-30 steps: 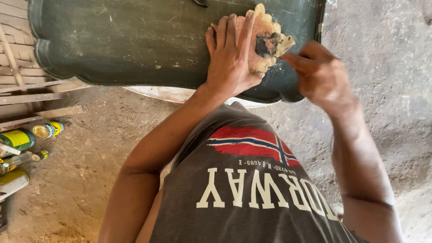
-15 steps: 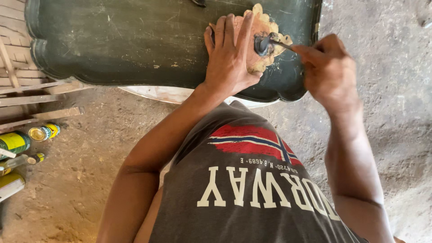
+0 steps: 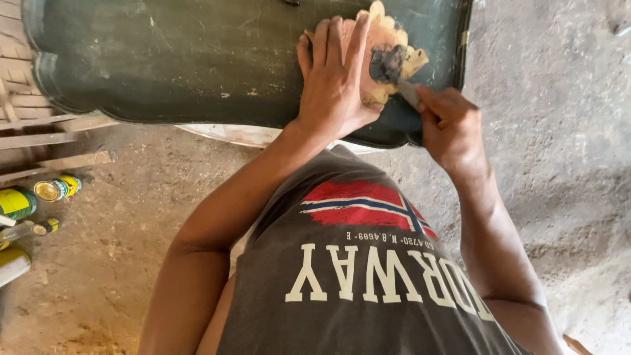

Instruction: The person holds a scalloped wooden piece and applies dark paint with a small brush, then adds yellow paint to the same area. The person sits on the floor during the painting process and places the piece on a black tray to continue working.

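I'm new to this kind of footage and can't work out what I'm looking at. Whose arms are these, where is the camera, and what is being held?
There is no machine here: a person works with bare hands, and the one camera sits on their head looking down, so you see their grey printed shirt and both arms from above. In front lies a large dark green wooden panel with a curved edge. The left hand presses flat on a pale carved wooden ornament on the panel. The right hand grips a small metal-bladed tool, its tip on a dark grey smear on the ornament. On the dusty concrete floor, far left, lie yellow and green cans and wooden slats.
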